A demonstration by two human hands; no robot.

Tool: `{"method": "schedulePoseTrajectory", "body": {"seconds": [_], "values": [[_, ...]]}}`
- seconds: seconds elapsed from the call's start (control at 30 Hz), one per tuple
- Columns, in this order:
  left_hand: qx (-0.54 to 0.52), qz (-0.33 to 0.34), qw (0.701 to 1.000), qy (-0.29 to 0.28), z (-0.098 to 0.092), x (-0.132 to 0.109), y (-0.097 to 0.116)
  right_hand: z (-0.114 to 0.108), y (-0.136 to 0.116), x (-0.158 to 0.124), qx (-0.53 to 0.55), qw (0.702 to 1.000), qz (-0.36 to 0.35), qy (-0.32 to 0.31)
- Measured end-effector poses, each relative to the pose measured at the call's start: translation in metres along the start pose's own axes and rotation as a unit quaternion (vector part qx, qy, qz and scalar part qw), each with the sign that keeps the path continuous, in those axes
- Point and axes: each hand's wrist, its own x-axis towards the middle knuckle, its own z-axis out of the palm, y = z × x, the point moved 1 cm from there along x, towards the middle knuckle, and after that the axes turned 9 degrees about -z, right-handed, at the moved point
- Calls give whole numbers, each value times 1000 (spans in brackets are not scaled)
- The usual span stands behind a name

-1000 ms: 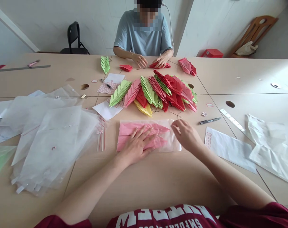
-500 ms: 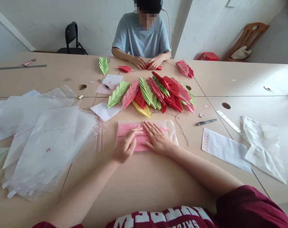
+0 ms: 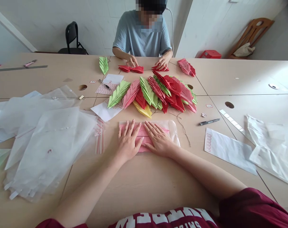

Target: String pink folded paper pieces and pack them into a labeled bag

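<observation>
Centrally, a folded pink paper piece is laid inside a clear plastic bag, on the surface directly before the wearer. The paper is creased into layers and is largely covered. Its long axis is set crosswise to the view, roughly parallel to the near table edge; which way its end points cannot be told. The left hand and right hand are pressed flat upon it side by side, the fingers spread and released, with no grasp made.

Just beyond the bag, a heap of folded paper leaf shapes in green, red, pink and yellow is spread. A loose dark thread trails beside the bag's right end. To the left, a pile of clear plastic bags lies near it. To the right are a pen, a white envelope and crumpled plastic sheeting. At the far side, a seated co-worker's hands are placed on red folded paper pieces.
</observation>
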Motion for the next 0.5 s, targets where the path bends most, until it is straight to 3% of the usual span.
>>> {"method": "schedulePoseTrajectory", "body": {"seconds": [0.27,0.5], "values": [[9,9,1000,5,0,-2,2,-5,-1,1,-2,1000,-5,-7],[18,-11,1000,-2,-3,-6,5,-9,12,-11,21,999,-27,-15]]}}
